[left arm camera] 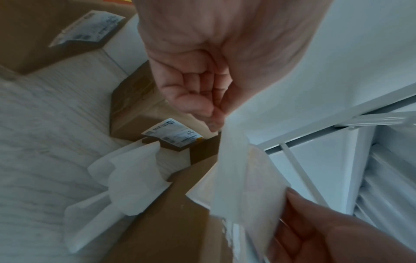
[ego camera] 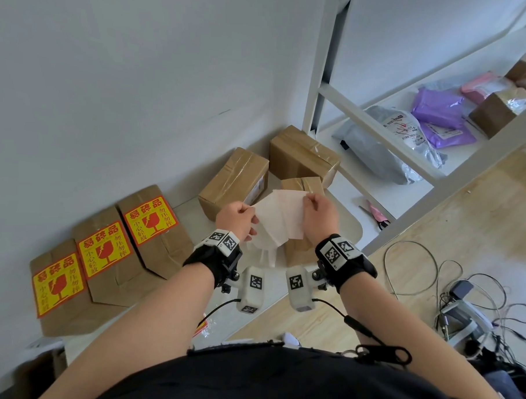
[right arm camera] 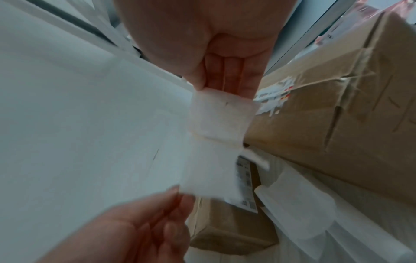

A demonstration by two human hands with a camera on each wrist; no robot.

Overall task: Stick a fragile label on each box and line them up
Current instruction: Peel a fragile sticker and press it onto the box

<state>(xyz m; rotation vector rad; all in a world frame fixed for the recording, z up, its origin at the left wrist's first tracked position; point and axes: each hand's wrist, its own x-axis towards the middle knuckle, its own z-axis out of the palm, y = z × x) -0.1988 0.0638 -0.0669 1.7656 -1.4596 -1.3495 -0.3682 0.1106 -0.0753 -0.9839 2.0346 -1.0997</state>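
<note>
Head view: left hand [ego camera: 236, 220] and right hand [ego camera: 320, 209] both raised over a white table [ego camera: 349, 225], each pinching an edge of a fanned stack of label sheets [ego camera: 280, 218], pale backs up. Three labelled boxes [ego camera: 104, 260] stand in a row touching one another along the wall at left, each with a red-and-yellow fragile label [ego camera: 151, 220] on its upper face. Three unlabelled boxes [ego camera: 235, 181] sit farther back near the white shelf frame [ego camera: 323, 90]; one lies partly hidden under the sheets. Loose backing papers [ego camera: 264, 255] lie just below the hands. Pink scissors [ego camera: 377, 215] on the shelf board; cables [ego camera: 418, 266] on the wood floor at right. Left wrist view: left hand [left arm camera: 202, 85], fingers curled, thumb and fingertip clamped on the top of the sheets [left arm camera: 245, 178]; right hand [left arm camera: 315, 231] grips the lower edge. Blurred. Right wrist view: right hand [right arm camera: 225, 71] pinches the sheets [right arm camera: 216, 142]; left hand [right arm camera: 146, 231] holds the near end.
</note>
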